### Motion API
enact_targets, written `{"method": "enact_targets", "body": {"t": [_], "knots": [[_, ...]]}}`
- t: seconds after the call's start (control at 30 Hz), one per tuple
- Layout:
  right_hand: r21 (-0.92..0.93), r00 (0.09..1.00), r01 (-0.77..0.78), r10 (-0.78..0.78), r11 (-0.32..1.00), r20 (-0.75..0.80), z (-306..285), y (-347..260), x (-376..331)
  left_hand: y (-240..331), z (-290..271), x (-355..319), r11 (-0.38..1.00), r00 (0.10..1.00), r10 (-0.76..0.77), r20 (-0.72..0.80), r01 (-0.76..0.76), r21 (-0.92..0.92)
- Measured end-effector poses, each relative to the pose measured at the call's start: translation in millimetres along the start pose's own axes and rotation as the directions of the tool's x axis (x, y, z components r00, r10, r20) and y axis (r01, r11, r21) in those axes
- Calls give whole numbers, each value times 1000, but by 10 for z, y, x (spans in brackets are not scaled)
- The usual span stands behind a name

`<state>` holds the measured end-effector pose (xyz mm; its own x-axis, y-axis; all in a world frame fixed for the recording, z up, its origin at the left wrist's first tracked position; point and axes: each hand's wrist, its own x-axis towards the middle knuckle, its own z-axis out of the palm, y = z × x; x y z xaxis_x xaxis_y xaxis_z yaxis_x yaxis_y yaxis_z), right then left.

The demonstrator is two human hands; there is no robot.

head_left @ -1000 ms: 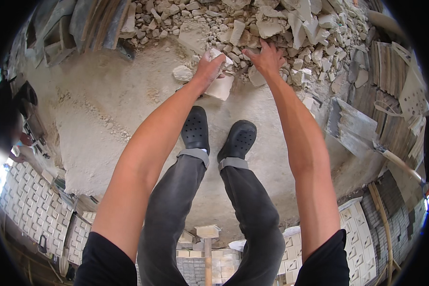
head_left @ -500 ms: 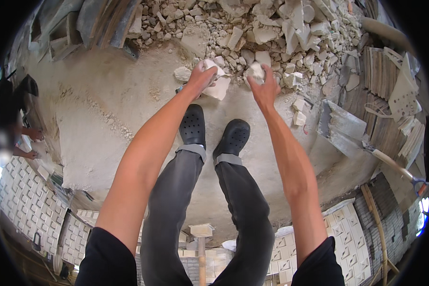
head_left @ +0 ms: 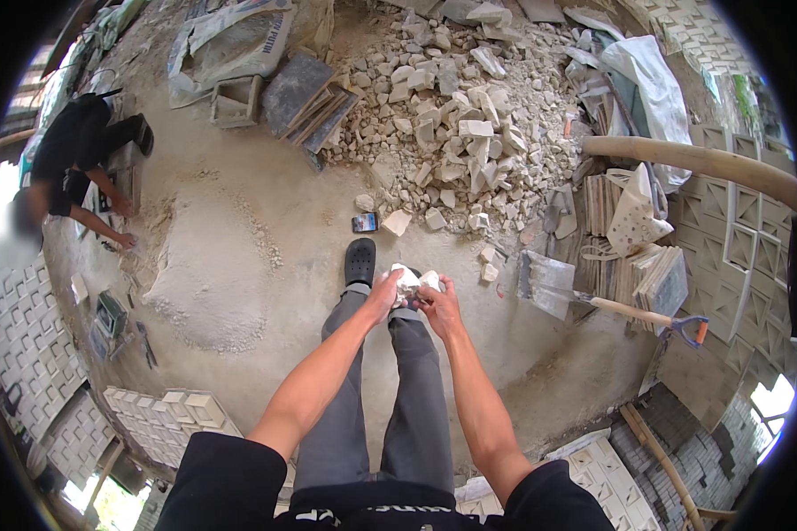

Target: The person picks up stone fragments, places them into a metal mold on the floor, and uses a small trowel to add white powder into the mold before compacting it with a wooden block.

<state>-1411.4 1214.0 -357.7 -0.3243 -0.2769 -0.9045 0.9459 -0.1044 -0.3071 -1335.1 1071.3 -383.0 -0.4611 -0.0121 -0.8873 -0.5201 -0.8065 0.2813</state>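
Note:
My left hand (head_left: 383,298) is closed around a white stone chunk (head_left: 406,281), held up over my right shin. Close beside it, my right hand (head_left: 441,305) grips a smaller white stone chunk (head_left: 429,280) between thumb and fingers. The two chunks are side by side, nearly touching; the fingers hide parts of both. Beyond my hands spreads a heap of broken white stone (head_left: 469,133), with one loose pale block (head_left: 397,222) at its near edge.
A small dark phone-like object (head_left: 365,222) lies by my left shoe. To the right are a shovel (head_left: 629,310) and stacked boards (head_left: 651,279). A mound of pale powder (head_left: 208,292) lies left. Another person (head_left: 84,168) crouches at the far left. Patterned tiles (head_left: 164,411) stand at the near left.
Both hands have come back from the rubble toward my body and closer together, each carrying a stone chunk. My view has shifted, showing more of the heap and the other person.

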Motion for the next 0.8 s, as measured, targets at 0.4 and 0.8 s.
{"method": "enact_targets", "body": {"t": [0.4, 0.8], "knots": [[-333, 935, 294, -197, 896, 296, 663, -1116, -2068, 923, 790, -1827, 975, 980, -111, 162, 139, -173], [-732, 880, 475, -242, 488, 409, 1190, -767, -2953, 771, 916, -3055, 961, 952, 269, 145, -275, 26]]}}
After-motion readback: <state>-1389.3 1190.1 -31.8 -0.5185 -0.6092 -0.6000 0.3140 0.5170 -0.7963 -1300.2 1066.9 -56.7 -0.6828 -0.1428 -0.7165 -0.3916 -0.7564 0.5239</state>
